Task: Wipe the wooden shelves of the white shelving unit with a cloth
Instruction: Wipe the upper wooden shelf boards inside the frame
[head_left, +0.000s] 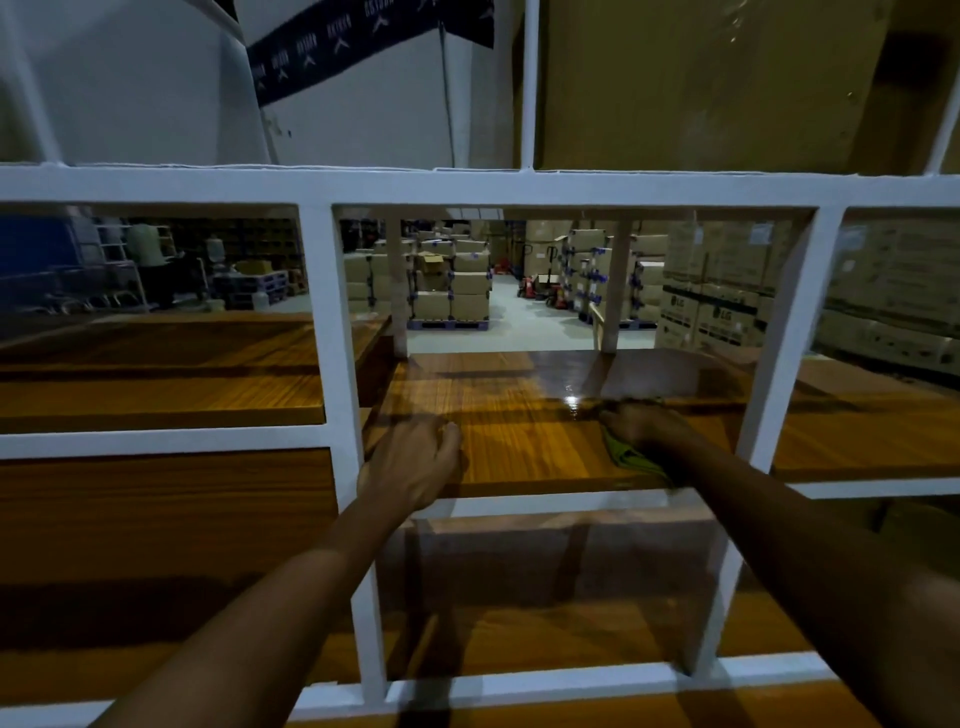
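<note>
The white shelving unit (332, 322) fills the view, a frame of painted bars with glossy wooden shelves. Inside the middle compartment, my right hand (647, 423) presses a green cloth (626, 454) flat on the wooden shelf (498, 410), near its right side. A wet shine lies on the wood just left of that hand. My left hand (415, 460) rests on the same shelf's front edge at the left, fingers loosely curled, holding nothing.
White uprights (779, 338) bound the compartment on both sides. More wooden shelves (156, 384) lie left, right and below. Large cardboard and white boxes (701, 83) stand on the top level. Behind the unit, a warehouse floor with stacked cartons on pallets (452, 291).
</note>
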